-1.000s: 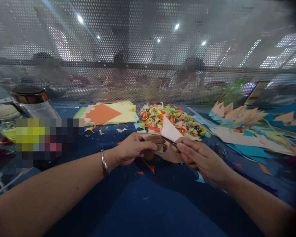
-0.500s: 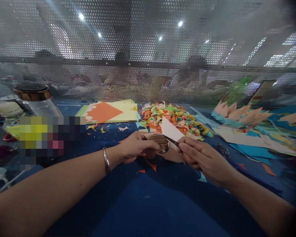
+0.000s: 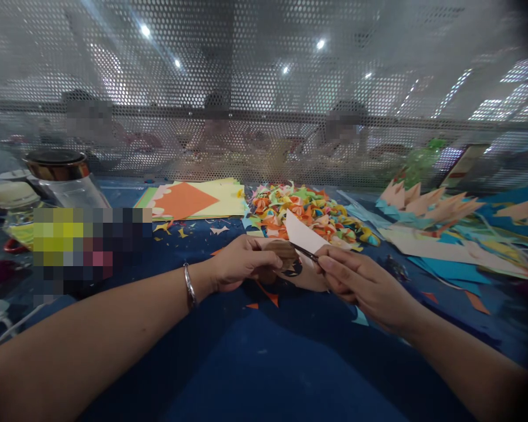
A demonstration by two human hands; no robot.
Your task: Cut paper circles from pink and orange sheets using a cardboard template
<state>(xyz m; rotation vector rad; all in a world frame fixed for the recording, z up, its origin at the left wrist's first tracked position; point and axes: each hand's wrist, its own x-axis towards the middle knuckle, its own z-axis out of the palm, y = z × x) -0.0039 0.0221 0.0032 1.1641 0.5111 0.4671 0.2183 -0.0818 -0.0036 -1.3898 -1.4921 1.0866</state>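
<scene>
My left hand (image 3: 242, 261), a silver bangle on its wrist, pinches a rounded brown wood-grained piece (image 3: 282, 253) against pale pink paper (image 3: 308, 276). Closed around a slim dark tool (image 3: 305, 252) is my right hand (image 3: 352, 272); the tool's tip meets the edge of the wood-grained piece. Whether it is a pen, a blade or scissors I cannot make out. A whitish pointed paper flap (image 3: 303, 232) rises just behind the tool. Below the hands, orange paper scraps (image 3: 269, 295) lie on the dark blue table cover (image 3: 246, 363).
Beyond my hands is a heap of small folded colourful paper pieces (image 3: 299, 205). Stacked coloured sheets (image 3: 229, 196) lie left of it, pointed peach paper shapes (image 3: 426, 202) to the right. A lidded clear jar (image 3: 66, 179) stands at left. A perforated screen (image 3: 264, 135) closes off the back; people sit behind.
The brown piece has tilted, showing more of its face. The tool's tip and the white flap have shifted slightly left and down. Both hands keep their hold.
</scene>
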